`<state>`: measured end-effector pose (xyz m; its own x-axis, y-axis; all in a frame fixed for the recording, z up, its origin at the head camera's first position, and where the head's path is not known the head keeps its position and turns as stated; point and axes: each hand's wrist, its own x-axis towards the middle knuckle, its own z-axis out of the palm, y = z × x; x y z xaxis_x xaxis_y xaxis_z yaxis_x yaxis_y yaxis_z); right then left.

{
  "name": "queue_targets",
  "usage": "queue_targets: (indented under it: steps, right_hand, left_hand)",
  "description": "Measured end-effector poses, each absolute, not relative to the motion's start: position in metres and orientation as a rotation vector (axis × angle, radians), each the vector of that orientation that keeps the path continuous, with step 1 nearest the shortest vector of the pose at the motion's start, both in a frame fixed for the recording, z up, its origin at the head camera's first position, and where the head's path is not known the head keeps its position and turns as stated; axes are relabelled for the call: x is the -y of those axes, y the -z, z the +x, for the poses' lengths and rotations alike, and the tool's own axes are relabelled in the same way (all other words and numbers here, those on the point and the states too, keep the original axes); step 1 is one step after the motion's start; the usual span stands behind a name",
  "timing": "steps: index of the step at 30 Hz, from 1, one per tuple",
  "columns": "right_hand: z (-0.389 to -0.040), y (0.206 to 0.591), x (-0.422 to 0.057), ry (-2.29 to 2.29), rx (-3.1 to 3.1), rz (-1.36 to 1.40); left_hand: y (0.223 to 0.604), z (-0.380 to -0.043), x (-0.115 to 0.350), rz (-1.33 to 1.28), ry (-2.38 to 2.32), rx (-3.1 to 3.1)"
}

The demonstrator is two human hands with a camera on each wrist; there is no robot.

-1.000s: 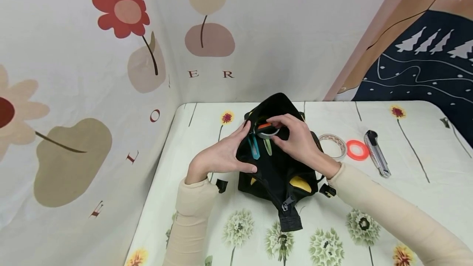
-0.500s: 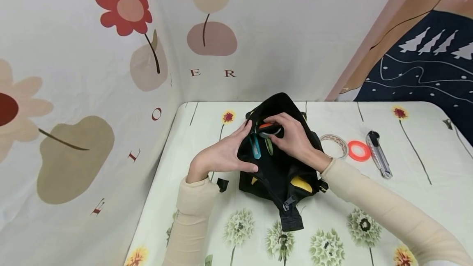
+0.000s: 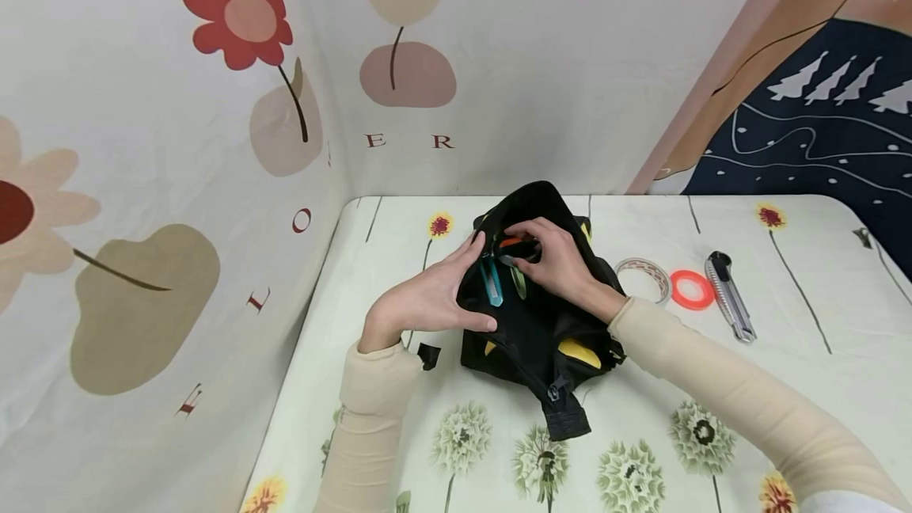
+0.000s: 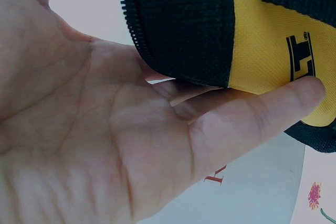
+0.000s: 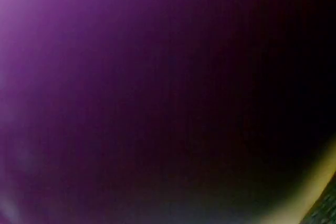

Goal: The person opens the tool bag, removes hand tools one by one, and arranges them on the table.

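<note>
A black tool bag (image 3: pixel 527 339) with yellow panels gapes open on the table. My left hand (image 3: pixel 431 291) spreads against its left side, the thumb at the rim. In the left wrist view, straight fingers of that left hand (image 4: pixel 157 129) lie along the bag's yellow side (image 4: pixel 273 51). Inside the opening my right hand (image 3: pixel 559 260) pinches a dark roll with a grey edge (image 3: pixel 509 260), apparently tape, mostly hidden by the fingers. Close by are an orange-and-black item (image 3: pixel 510 242), a teal tool (image 3: pixel 492 282) and a green one (image 3: pixel 519 283). The right wrist view is dark and blurred.
To the bag's right lie a pale tape roll (image 3: pixel 663 279), an orange-red tape roll (image 3: pixel 705 291) and a box cutter (image 3: pixel 730 295). The flowered table (image 3: pixel 777 386) meets a printed cloth wall (image 3: pixel 541 141) behind the bag.
My right hand has moved slightly left and deeper into the bag with the roll, whose grey edge shows less. The bag's front zipper end has shifted slightly right. My left hand stays put.
</note>
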<state>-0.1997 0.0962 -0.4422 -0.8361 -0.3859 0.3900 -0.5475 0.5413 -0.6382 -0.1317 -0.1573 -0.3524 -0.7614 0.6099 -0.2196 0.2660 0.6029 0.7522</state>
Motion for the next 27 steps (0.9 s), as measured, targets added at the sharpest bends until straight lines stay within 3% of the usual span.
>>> queue_targets:
  steps: [27]
  right_hand:
    - [-0.221,0.468,-0.094,-1.235,2.657,0.833]
  left_hand:
    - [0.35,-0.131,0.16,0.699,-1.013,-2.371]
